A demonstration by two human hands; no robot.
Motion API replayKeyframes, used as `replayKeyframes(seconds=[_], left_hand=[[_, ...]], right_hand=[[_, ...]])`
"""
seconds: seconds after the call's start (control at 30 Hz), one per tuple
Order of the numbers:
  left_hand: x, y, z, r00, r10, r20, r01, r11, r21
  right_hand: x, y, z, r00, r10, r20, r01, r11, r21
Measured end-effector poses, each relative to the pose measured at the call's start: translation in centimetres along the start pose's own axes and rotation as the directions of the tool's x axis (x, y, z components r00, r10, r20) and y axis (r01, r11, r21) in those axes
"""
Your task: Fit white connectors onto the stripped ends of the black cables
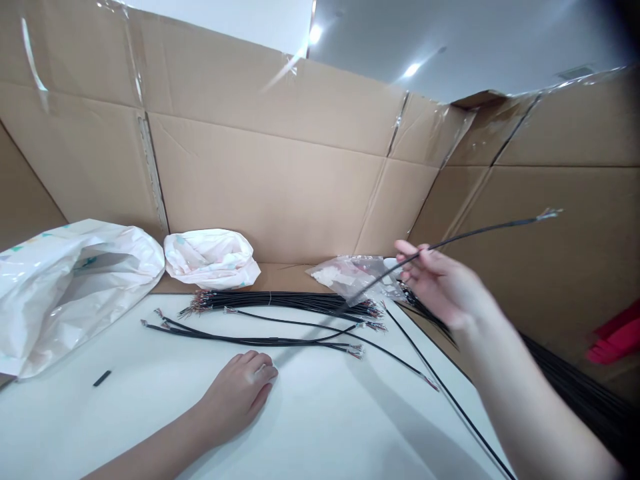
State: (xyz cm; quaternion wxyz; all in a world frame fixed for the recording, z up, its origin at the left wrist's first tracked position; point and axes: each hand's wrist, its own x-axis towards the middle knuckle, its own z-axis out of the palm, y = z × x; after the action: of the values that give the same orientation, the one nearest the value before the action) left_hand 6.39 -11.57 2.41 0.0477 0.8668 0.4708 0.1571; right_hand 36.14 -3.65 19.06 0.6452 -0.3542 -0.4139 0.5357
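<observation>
My right hand is raised at the right, pinching a black cable between thumb and fingers. The cable's far end, with bare coloured wires fanned out, points up and to the right. Its other part slopes down, smeared by motion, towards my left hand. That hand rests low over the white table with its fingers curled together. What lies inside its fingers, if anything, is hidden. Just beyond it lie a few loose black cables with stripped ends, and one single cable runs slantwise across the table.
A tied bundle of black cables lies at the back. White plastic bags stand at the left, and a clear bag of white parts lies behind. A short black piece is at left. Cardboard walls surround the table.
</observation>
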Motion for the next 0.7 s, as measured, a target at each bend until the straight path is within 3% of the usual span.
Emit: replayKeyframes(seconds=[0.1,0.23,0.33,0.47,0.7], left_hand=[[0.0,0.0,-0.1,1.0,-0.009,0.013,0.01,1.0,-0.006],[-0.1,0.0,0.1,1.0,-0.007,0.006,0.007,1.0,0.007],[0.0,-0.1,0.4,1.0,-0.005,-0.002,0.005,1.0,0.011],[-0.1,-0.2,0.5,1.0,0.007,-0.011,-0.006,1.0,0.02],[-0.1,-0.3,0.5,1.0,0.019,-0.016,-0.019,0.999,0.029]], right_hand=[[0.0,5.6,2.4,0.998,0.046,-0.044,-0.043,0.997,0.07],[0.0,13.2,5.2,0.97,0.212,-0.115,-0.189,0.965,0.182],[0.5,17.3,6.3,0.94,0.298,-0.167,-0.264,0.944,0.199],[1.7,20.0,6.8,0.906,0.366,-0.21,-0.318,0.919,0.232],[3.8,21.5,7.7,0.896,0.382,-0.226,-0.323,0.911,0.257]])
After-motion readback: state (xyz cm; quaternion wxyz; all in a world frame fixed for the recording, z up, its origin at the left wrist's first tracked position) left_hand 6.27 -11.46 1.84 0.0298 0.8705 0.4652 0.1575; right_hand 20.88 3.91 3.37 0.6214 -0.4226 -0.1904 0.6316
